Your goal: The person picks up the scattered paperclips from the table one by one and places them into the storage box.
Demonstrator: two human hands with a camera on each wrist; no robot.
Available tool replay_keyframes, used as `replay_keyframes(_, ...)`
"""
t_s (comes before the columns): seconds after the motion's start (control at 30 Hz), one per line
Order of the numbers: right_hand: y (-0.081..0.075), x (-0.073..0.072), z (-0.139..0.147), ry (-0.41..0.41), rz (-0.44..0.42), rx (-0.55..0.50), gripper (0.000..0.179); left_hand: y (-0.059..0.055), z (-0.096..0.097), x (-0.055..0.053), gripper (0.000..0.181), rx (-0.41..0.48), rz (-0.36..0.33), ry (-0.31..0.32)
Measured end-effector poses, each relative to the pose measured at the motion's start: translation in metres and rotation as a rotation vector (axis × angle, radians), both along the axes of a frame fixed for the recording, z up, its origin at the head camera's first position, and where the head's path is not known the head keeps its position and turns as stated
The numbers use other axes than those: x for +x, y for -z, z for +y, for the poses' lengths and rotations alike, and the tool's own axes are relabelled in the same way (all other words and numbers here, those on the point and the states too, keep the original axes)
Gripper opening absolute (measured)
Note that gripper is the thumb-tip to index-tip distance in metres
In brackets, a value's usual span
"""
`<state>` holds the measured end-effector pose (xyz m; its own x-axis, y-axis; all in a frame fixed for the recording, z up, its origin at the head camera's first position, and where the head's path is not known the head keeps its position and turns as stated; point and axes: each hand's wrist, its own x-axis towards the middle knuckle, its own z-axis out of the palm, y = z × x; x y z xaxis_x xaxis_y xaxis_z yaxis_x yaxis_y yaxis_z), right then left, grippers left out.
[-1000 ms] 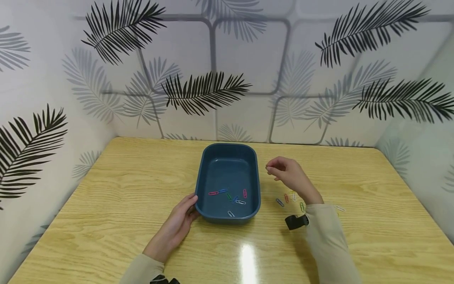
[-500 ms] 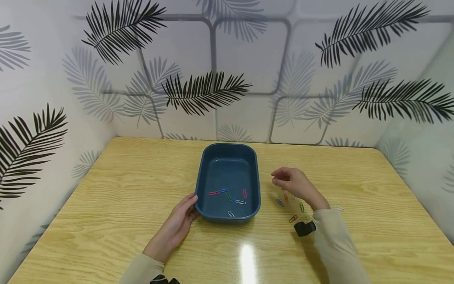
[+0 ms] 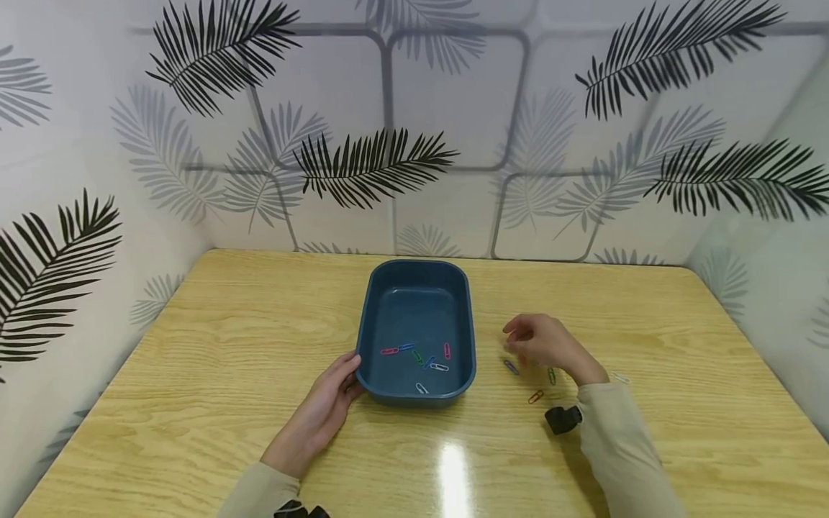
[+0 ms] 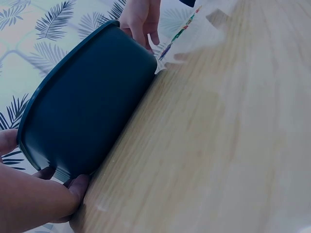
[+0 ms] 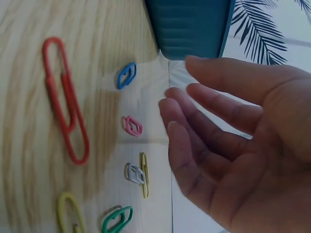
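A dark blue plastic tray [image 3: 421,401] lies on the table with several coloured paper clips in its near half. At its near left corner my left hand [image 3: 320,414] grips the wall, thumb at the rim and fingers low on the outside. My right hand [image 3: 553,350] hovers right of the tray, thumb and fingers apart, nothing between them. Near it in the right wrist view lie a blue paper clip [image 5: 127,75], a pink one, a white paper clip [image 5: 134,173] beside a yellow one, and a green paper clip [image 5: 116,219]. A red paper clip [image 3: 535,397] lies closer to me.
The wooden table [image 3: 227,345] reaches back to a wall with leaf patterns [image 3: 447,208]. Another pale paper clip [image 3: 619,378] lies right of the right wrist. A black wrist camera [image 3: 562,419] sits on the right sleeve.
My right hand has moved away from the tray, rightward and toward me, over the loose paper clips, its fingers spreading apart. The left hand and tray have stayed put.
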<state>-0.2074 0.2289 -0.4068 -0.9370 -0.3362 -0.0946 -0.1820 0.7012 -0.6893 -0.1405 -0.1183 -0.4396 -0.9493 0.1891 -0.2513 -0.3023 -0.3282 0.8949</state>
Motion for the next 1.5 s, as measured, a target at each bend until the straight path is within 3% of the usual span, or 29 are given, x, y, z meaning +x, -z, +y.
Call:
replay_keyframes(0.27,-0.001,0.002,-0.005,-0.037,-0.047,0.094,0.024,-0.002,0.000,0.000,0.048,0.000,0.003,-0.015)
replay_keyframes(0.93,-0.008,0.013,-0.013,-0.061,0.016,0.240,0.008,-0.002,0.001,0.001,0.047,0.007,0.011,-0.007)
replay_keyframes(1.27,-0.004,0.017,0.000,-0.092,0.084,0.186,0.005,-0.002,0.002,0.000,0.046,0.005,0.007,-0.015)
replay_keyframes(1.5,-0.002,0.017,0.003,-0.059,0.095,0.142,0.004,-0.001,0.001,0.000,0.047,-0.002,0.009,-0.004)
